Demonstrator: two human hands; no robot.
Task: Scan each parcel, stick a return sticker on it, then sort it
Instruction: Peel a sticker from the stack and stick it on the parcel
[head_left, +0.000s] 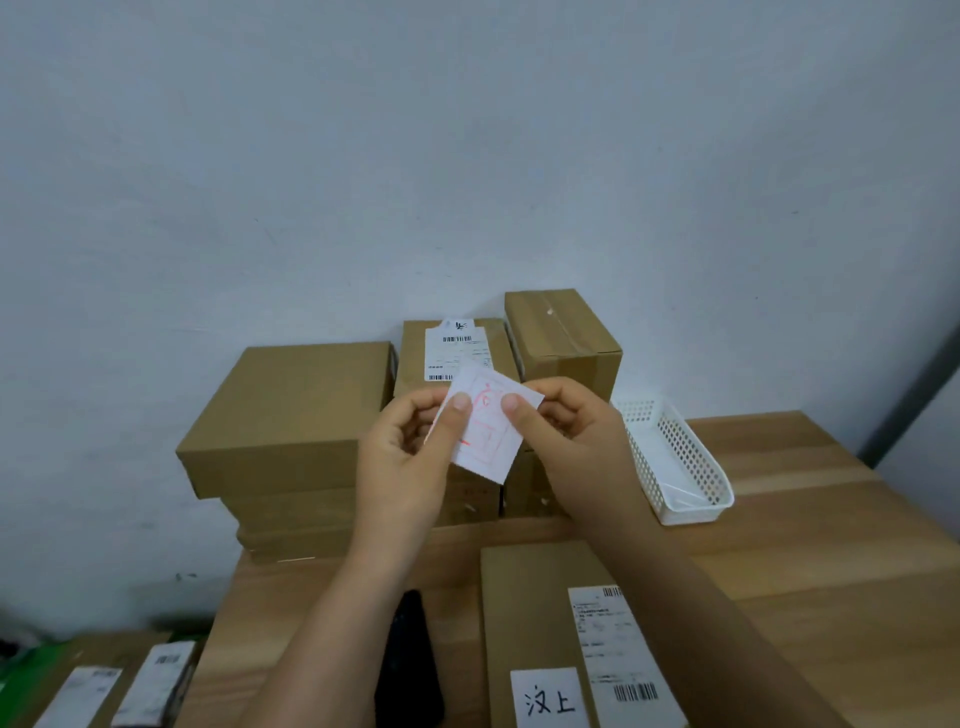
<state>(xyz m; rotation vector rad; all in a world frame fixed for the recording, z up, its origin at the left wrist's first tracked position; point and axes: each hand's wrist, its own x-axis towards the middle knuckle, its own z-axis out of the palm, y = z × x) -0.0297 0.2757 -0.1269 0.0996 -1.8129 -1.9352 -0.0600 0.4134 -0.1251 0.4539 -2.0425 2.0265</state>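
Both my hands hold a white sticker sheet with red print (488, 431) up in front of me. My left hand (410, 457) pinches its left edge with the thumb on top. My right hand (566, 436) pinches its right side, thumb on the face. Below them on the wooden table (805, 545) lies a flat brown parcel (524, 613) with a shipping label and a white handwritten label. A black scanner-like device (410, 654) lies to the parcel's left, partly hidden by my left forearm.
Several brown cardboard boxes (291, 415) are stacked against the wall at the table's back; one (457, 353) bears a barcode label. A white perforated basket (675, 462) stands at the right. More labelled parcels (130, 680) lie low at the left, off the table.
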